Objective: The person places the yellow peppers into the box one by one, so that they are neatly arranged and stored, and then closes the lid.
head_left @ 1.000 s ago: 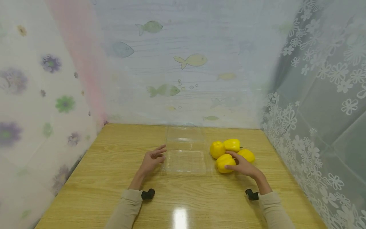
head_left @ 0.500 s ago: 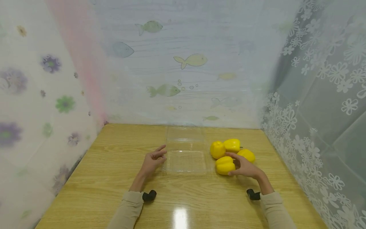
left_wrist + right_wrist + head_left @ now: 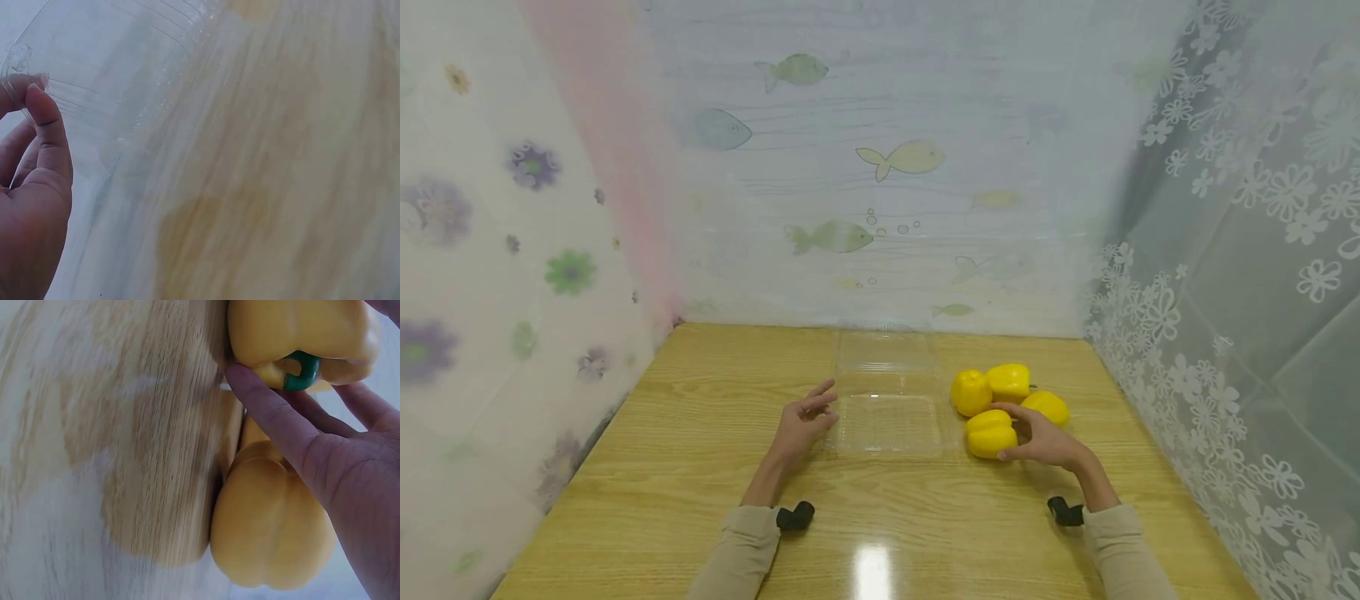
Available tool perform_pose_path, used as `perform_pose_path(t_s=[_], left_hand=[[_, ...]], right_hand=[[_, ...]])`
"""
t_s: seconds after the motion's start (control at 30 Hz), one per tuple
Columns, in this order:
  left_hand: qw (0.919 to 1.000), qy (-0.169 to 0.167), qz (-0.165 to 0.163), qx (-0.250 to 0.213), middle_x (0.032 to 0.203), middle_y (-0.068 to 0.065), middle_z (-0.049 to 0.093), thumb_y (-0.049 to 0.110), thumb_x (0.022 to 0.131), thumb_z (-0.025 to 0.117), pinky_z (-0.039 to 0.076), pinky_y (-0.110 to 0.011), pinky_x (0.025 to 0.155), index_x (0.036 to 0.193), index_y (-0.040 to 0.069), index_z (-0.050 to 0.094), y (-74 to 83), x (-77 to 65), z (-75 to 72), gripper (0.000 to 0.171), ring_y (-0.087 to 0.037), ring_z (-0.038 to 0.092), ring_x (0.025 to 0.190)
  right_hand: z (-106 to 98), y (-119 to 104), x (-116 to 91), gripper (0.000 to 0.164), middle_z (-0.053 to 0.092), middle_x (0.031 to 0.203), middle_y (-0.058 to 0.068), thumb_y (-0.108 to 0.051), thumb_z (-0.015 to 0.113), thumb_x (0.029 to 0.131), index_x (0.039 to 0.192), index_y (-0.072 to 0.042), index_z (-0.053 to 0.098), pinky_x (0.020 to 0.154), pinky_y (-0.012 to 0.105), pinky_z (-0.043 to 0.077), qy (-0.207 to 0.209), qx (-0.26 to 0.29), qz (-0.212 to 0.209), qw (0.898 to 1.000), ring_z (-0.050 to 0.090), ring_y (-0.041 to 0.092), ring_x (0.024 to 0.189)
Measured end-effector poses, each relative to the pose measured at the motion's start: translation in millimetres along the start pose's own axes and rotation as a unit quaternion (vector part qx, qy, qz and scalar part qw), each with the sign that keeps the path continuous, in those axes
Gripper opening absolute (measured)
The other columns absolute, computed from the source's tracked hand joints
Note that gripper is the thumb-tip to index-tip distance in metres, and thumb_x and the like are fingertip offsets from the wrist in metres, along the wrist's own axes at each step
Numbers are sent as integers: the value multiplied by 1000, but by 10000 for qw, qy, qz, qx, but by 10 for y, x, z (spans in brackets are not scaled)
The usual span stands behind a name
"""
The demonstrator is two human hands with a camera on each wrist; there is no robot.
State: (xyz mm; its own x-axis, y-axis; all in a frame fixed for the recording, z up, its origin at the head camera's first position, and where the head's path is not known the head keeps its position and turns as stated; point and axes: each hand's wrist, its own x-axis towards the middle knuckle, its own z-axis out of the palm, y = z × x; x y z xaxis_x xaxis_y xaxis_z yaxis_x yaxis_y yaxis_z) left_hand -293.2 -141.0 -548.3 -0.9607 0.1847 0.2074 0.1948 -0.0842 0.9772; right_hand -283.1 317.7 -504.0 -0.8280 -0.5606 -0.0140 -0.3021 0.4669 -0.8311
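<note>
A clear plastic clamshell container (image 3: 891, 423) lies with its lid raised at the back. At its left edge my left hand (image 3: 801, 425) pinches the rim between thumb and finger, as the left wrist view (image 3: 40, 169) shows. A yellow bell pepper (image 3: 988, 434) rests on its side right of the container. My right hand (image 3: 1041, 437) is behind its green-stemmed end, fingers spread; the thumb (image 3: 269, 406) touches the pepper's lower edge. Three more yellow bell peppers lie close by: one at left (image 3: 972, 393), one behind (image 3: 1009, 382), one at right (image 3: 1047, 407).
The wood-grain table (image 3: 700, 467) extends in front of the container and to both sides. A fish-patterned curtain (image 3: 887, 108) borders the back, and flowered sheets stand at left (image 3: 550, 275) and right (image 3: 1270, 317). A black wrist camera (image 3: 795, 516) sits on the left cuff.
The front pepper has shifted slightly toward the person and turned. My right thumb has slid back from its top to its near side. The left hand stays at the container's edge.
</note>
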Motion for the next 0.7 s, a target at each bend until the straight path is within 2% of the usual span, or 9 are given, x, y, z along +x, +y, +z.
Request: perform_pose_path(t_s=[0.2,0.3,0.4,0.57,0.63,0.7], left_hand=[[9999,53,-42,-151,161,-13,40,-4,94,66,49,-15,74,136,-17,54,-7,-11,12,45,-11,54,98],[9996,66,-36,-267,161,-14,40,-6,94,66,49,-15,72,136,-17,53,-17,-13,10,46,-10,54,97],[9993,83,-21,-355,161,-15,39,-8,93,65,49,-15,72,136,-19,52,-24,-9,11,46,-9,54,95],[9988,141,-51,-457,161,-16,39,-10,94,63,49,-15,71,136,-19,51,-24,-5,28,45,-7,55,91],[9986,174,-96,-500,161,-15,39,-11,94,62,49,-15,70,137,-18,51,-17,-8,37,45,-7,54,88],[9983,199,-119,-544,161,-15,39,-11,94,61,48,-15,69,137,-19,50,-15,-8,42,45,-6,53,85]], right_hand=[[8,15,1,84,41,157,23,-19,81,88,156,1,35,103,17,40,26,-13,80,10000,40,45,141],[15,18,4,83,40,157,23,-19,81,89,156,1,35,103,17,41,31,-2,72,10000,40,45,141],[14,15,9,83,39,158,23,-19,81,88,155,0,36,108,26,42,56,-17,38,10000,40,44,142],[12,16,12,83,38,158,24,-18,82,87,155,1,37,113,55,37,85,15,-29,10000,39,45,143],[12,20,11,83,38,158,24,-19,82,87,155,1,37,113,55,37,100,-7,-36,9999,39,45,142],[13,24,12,83,39,158,24,-19,82,87,154,1,38,113,45,41,107,-24,-31,9999,40,45,142]])
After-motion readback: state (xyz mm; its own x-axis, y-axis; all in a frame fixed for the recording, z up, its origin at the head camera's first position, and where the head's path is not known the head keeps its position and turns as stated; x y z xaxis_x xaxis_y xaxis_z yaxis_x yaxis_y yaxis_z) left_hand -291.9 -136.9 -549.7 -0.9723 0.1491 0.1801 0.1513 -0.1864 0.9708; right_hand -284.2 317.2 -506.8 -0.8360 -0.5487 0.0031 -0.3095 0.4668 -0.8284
